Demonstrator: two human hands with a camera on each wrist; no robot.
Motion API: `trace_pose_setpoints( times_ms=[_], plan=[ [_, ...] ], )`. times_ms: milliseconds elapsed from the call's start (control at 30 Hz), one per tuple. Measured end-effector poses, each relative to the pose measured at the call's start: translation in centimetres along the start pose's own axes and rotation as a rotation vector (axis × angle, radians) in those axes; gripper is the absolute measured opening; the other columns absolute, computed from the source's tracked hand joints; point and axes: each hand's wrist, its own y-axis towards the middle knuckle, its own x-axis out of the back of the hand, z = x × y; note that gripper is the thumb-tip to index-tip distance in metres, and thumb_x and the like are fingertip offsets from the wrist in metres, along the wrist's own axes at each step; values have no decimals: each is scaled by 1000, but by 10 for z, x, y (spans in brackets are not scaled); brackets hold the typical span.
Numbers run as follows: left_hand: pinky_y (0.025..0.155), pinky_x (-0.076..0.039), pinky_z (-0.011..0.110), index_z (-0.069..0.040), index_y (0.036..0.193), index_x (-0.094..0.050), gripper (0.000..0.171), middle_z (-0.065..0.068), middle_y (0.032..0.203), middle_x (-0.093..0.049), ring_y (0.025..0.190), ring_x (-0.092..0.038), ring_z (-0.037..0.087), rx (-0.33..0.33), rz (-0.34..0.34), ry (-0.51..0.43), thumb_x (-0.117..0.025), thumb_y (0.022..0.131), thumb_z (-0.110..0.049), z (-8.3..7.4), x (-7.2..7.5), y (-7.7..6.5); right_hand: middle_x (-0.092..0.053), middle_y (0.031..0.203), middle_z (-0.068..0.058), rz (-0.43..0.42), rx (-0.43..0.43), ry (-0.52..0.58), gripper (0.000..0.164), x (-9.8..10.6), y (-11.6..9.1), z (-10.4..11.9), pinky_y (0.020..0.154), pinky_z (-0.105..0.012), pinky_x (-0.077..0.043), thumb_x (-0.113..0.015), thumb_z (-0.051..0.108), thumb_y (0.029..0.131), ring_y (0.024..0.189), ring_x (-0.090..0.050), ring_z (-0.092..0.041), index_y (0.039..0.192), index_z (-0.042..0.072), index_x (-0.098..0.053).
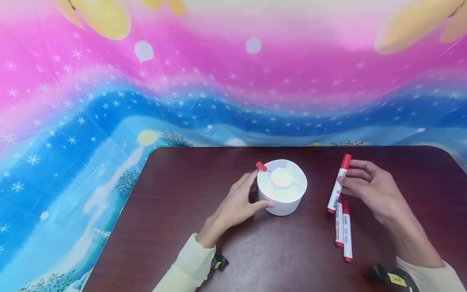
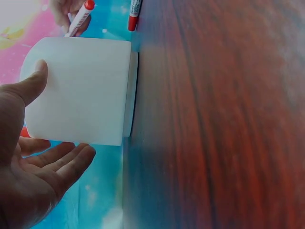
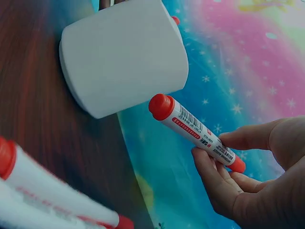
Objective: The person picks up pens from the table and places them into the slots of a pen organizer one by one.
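Observation:
A white round desk organizer [image 1: 282, 208] with divided compartments and a round middle cup stands upright on the table. My left hand [image 1: 236, 199] holds its left side, thumb on the front wall and fingers around the back. In a rear-left compartment leans a red-capped marker [image 1: 261, 166], its lower part hidden. To the right, my right hand [image 1: 375, 188] pinches another red-and-white marker [image 3: 195, 132] between thumb and fingers, raised and tilted, red cap up in the head view. Below it, two similar markers, one on the left [image 1: 339, 229] and one on the right [image 1: 348, 237], lie side by side.
The dark brown wooden table [image 1: 164, 211] has rounded far corners. Behind it hangs a pink and blue cloth [image 1: 219, 89] with snowflakes. Black straps or devices show at both wrists near the sleeves [image 1: 193, 259].

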Motion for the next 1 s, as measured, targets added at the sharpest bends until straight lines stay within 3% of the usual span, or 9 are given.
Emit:
trace_pose_setpoints(
  times_ms=[100,333,633,867,1000],
  plan=[
    [110,-58,39,-22,169,-35,101,4,151,-57,132,-62,20,0,-8,-2,-90,87,-44,0,1,0,-67,108,21,0,14,-4,74,-6,3,8,78,-23,-65,-75,12,102,93,-75,5,159,-5,-31],
    [110,-58,38,-22,169,-35,101,3,151,-58,132,-62,18,-9,-17,0,-90,87,-44,1,1,0,-69,111,14,7,26,106,72,-16,10,28,78,-23,-65,-76,8,100,93,-76,2,158,-2,-34],
    [110,-58,38,-22,169,-34,102,3,152,-57,132,-62,19,2,-9,-4,-91,87,-43,-1,1,1,-66,115,13,-6,27,41,73,-23,13,39,79,-23,-65,-75,12,102,95,-75,4,161,0,-34],
    [111,-58,40,-24,169,-34,102,2,150,-58,133,-61,18,7,-7,-5,-90,87,-46,-2,1,-1,-68,115,8,21,59,184,72,-26,14,44,80,-25,-66,-76,7,99,95,-76,-1,159,-2,-37],
    [112,-57,41,-24,168,-35,101,2,150,-58,135,-61,18,5,-4,-7,-90,87,-46,-1,0,-2,-67,116,7,30,63,195,73,-30,13,48,81,-25,-66,-76,7,100,95,-77,-2,160,-4,-35]
  ],
)
